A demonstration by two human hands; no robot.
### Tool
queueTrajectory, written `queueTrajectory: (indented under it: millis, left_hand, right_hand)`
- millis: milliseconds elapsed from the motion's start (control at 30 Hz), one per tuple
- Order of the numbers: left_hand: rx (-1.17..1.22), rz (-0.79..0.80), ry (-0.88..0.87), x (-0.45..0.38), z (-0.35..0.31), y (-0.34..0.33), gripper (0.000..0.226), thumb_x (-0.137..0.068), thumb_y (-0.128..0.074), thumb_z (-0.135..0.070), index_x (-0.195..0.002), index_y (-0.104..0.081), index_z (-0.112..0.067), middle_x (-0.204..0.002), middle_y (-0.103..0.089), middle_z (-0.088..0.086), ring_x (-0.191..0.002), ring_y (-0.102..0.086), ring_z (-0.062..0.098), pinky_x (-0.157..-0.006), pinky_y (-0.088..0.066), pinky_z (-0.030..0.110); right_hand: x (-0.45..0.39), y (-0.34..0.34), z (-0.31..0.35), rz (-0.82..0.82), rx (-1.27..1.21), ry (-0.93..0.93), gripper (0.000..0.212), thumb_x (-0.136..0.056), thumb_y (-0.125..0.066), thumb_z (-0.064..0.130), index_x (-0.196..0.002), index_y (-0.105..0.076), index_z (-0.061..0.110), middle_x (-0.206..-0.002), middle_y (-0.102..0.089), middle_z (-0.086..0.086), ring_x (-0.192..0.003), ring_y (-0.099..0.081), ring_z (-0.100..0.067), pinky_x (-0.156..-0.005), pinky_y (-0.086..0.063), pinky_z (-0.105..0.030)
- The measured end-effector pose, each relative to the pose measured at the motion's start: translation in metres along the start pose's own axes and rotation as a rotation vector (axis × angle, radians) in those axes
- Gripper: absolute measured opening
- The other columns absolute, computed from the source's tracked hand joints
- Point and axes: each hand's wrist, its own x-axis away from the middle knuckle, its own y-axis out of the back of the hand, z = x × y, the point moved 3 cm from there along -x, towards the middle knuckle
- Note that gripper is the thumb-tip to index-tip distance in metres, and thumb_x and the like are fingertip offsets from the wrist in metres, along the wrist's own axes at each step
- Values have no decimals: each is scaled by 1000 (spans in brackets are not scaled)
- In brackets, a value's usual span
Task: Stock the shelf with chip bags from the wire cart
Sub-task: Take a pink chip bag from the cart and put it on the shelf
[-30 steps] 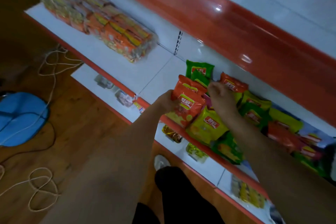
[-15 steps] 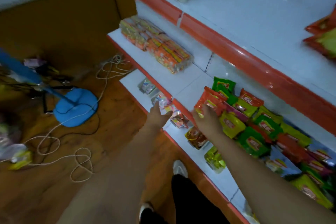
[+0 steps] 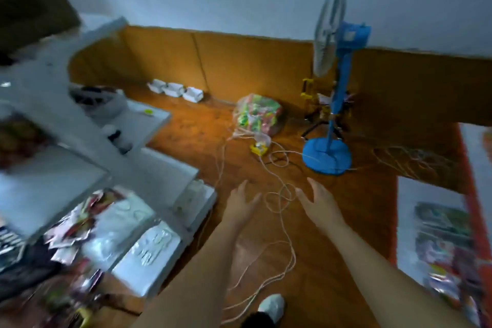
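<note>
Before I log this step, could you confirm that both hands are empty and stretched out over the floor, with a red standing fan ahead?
Not quite: the head view shows the fan is blue. Both the left hand and right hand are indeed empty.

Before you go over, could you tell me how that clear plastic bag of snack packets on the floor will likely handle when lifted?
The plastic bag will probably sag, since its film looks thin and slumped. It bulges with small packets, so likely bulky yet light. Its trailing neck may offer a grip.
</note>
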Motion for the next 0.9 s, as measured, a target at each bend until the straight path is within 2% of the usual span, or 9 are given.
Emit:
queueTrajectory:
  millis: [100, 233, 300, 433, 600, 767, 900]
  left_hand:
    - [64, -159, 166, 79, 86, 60, 65, -92, -60, -43, -150, -36, -24, -148, -47, 3, -134, -47, 23, -111, -38, 36]
    - [169, -350, 510, 201, 198, 111, 66, -96, -57, -43, -153, -32, -21, -152, -41, 11, -137, -43, 29, -111, -37, 36]
    - [271, -462, 586, 250, 236, 132, 63, -98, -56, -36, -153, -32, -18, -153, -40, 8, -137, -43, 27, -109, -38, 32]
    - [321, -605, 635, 319, 302, 170, 60, -98, -54, -40, -152, -33, -24, -151, -43, 8, -136, -44, 27, -111, -40, 45]
    - [345, -689, 651, 388, 379, 217, 55, -99, -54, -33, -150, -37, -22, -148, -47, 6, -135, -45, 24, -110, -42, 43]
    - [389, -733, 716, 449, 463, 278, 54, -97, -55, -32, -149, -38, -27, -139, -54, 5, -118, -55, 19, -99, -50, 38]
    - [386, -732, 790, 477, 523, 321, 58, -97, -53, -36, -151, -35, -27, -141, -52, 2, -126, -53, 20, -102, -49, 42]
  right_hand:
    - [26, -71, 57, 182, -20, 157, 66, -96, -43, 53, -149, -32, 15, -153, -38, -8, -140, -35, -26, -113, -31, -41]
    - [102, -169, 111, 407, 37, 271, 66, -96, -41, 54, -149, -32, 18, -153, -38, -6, -140, -37, -24, -113, -31, -39]
    - [142, -209, 136, 504, 55, 331, 68, -94, -40, 59, -150, -31, 21, -153, -38, -3, -140, -37, -22, -113, -33, -39]
    - [200, -273, 198, 623, 101, 444, 67, -94, -40, 58, -150, -29, 22, -155, -35, -2, -140, -35, -23, -113, -33, -43]
    - [261, -358, 270, 715, 157, 503, 64, -96, -42, 52, -148, -32, 16, -153, -37, -6, -139, -36, -25, -112, -33, -42]
    - [337, -449, 340, 786, 164, 552, 61, -97, -43, 50, -147, -34, 17, -150, -42, -5, -135, -42, -24, -108, -36, -38]
    - [380, -511, 384, 832, 169, 532, 64, -94, -48, 50, -149, -32, 21, -152, -40, -2, -137, -40, -21, -110, -37, -39]
